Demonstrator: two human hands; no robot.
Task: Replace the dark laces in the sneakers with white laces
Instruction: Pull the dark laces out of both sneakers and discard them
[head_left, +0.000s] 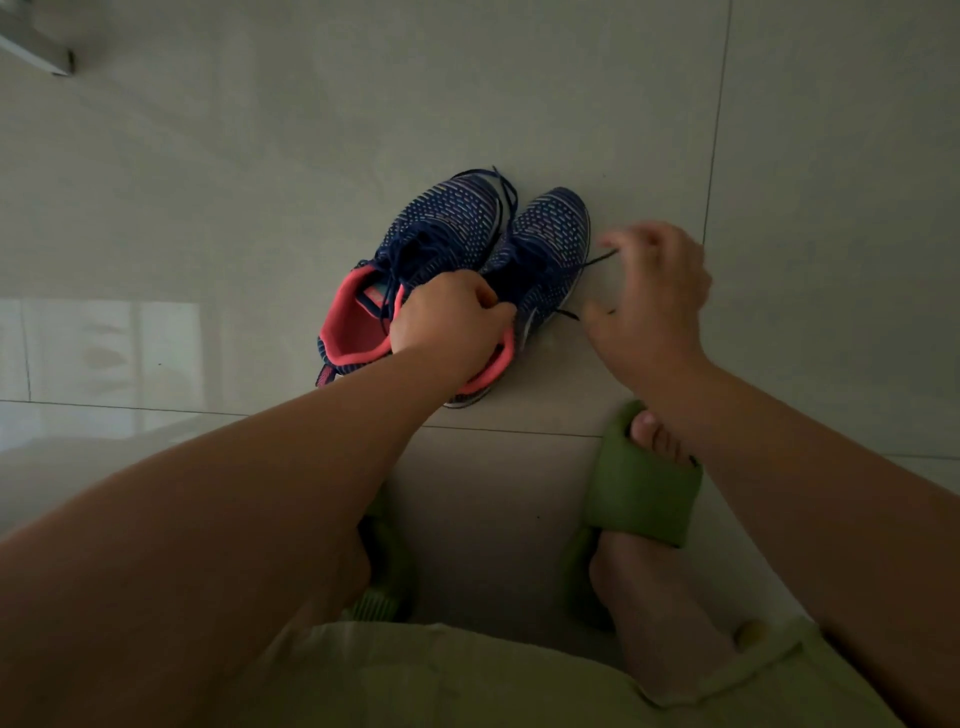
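A pale grey glossy tiled floor (519, 104) fills the view, with wide bare tile beyond the toes and to either side of the pair of navy-blue knit sneakers with coral-pink collars (457, 270), which stand side by side near the middle, toes pointing away from the person. Below them, close to the heels, the person's feet sit in soft green foam slides (644, 493), the right one just beside the right sneaker's heel. The left hand (447, 322) lies on the collar area where the two sneakers meet, fingers curled and gripping at the right sneaker's tongue or eyelet row; exactly what it pinches is hidden under the knuckles. The right hand (654, 296) hovers just right of the right sneaker, blurred, with its fingers curled round the thin dark lace (597, 258) that runs taut from the shoe's side up into its fingers. The left sneaker's dark lace lies loose, trailing over its toe. A grout line crosses under the heels.
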